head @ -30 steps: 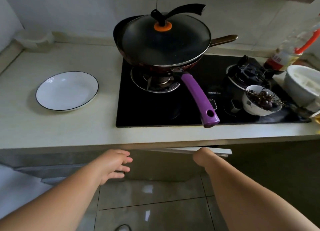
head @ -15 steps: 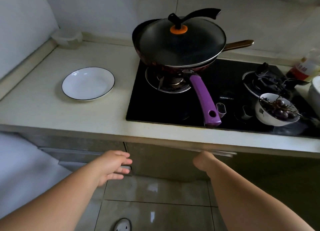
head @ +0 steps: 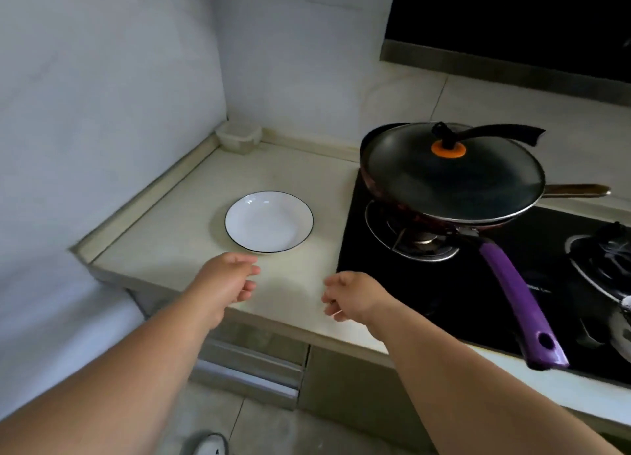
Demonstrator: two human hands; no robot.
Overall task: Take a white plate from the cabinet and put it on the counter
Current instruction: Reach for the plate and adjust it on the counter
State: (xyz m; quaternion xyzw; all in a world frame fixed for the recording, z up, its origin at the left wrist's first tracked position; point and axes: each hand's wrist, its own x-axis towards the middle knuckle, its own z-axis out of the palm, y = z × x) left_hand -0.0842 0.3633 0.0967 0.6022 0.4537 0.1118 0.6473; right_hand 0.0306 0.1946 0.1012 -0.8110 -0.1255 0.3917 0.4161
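Nearest us, our left hand (head: 227, 280) and right hand (head: 351, 295) hover empty with fingers loosely spread over the desk's (head: 177, 222) smooth pale front edge. Just beyond, the round white plate (head: 269, 221), thin dark rim, lies flat on bare stone. Rightward, a lidded pan (head: 454, 178) with purple handle sits on the glossy black hob (head: 368, 249).

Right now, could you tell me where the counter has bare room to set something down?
Bare counter lies left of the plate, behind it toward the tub, and in front under the hands. The stove, right, is crowded by the pan.
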